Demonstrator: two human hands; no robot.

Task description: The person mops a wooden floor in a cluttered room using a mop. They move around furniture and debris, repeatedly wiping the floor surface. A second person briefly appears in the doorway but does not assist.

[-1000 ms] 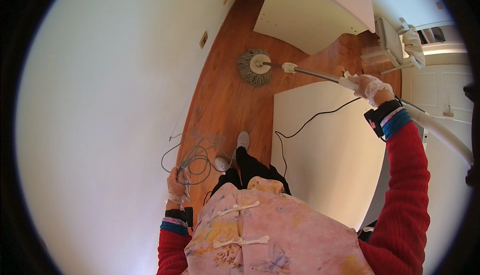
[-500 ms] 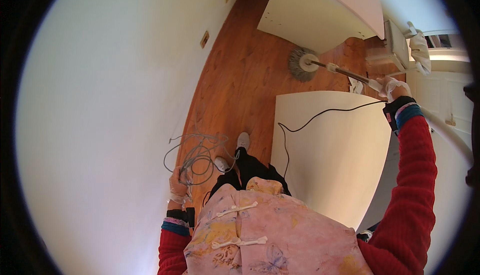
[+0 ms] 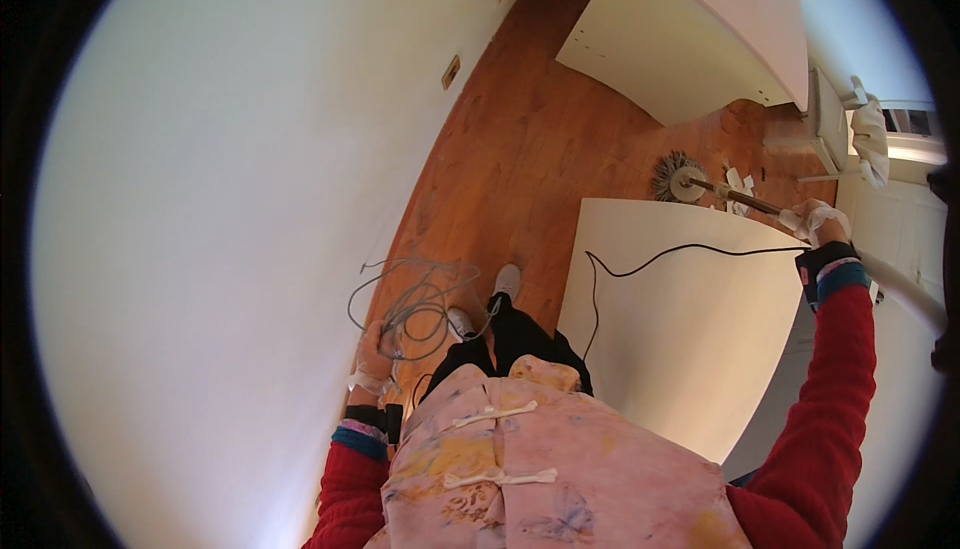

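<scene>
My left hand [image 3: 376,354], in a clear plastic glove, is closed around a loosely coiled grey cable [image 3: 425,299] beside the white wall. Its loops hang out over the floor and my shoes. On the right, my right hand [image 3: 820,222], also in a clear glove, grips the shaft of a mop [image 3: 755,203]. The round grey-fringed mop head [image 3: 682,179] rests on the wooden floor, close to the far edge of a white panel [image 3: 690,339]. A black cable [image 3: 660,258] lies across that panel.
A large white furniture piece [image 3: 670,39] stands at the far right. Beyond the mop are a pale box-like item [image 3: 815,129] and white scraps [image 3: 740,189] on the floor. The wall [image 3: 220,229] with an outlet [image 3: 451,72] runs along the left; a white door [image 3: 895,219] is at right.
The mop head has moved right and nearer to me, up to the panel's far edge. My left hand still holds the coiled cable. The whole view has shifted slightly.
</scene>
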